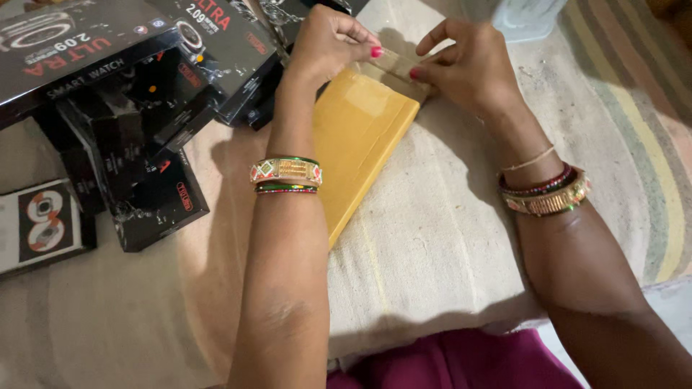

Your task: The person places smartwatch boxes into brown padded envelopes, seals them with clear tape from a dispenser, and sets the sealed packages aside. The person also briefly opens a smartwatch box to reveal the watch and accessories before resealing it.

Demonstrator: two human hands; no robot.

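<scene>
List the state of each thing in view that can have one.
Yellow padded paper envelope: flat on the cloth, flap end pinched by both hands.
Left hand: gripping the flap.
Right hand: gripping the flap.
Black glossy cardboard boxes: closed, piled loosely.

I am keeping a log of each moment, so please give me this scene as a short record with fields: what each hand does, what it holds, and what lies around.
left hand: left hand pinches the far end of the yellow padded envelope
right hand: right hand pinches the same end, at the envelope flap
envelope position: lies flat on the striped cloth, under the left forearm
wrists: bangles on both
left side: black product boxes, stacked and scattered
far edge: pale translucent container, partly out of view
near edge: magenta garment
</scene>
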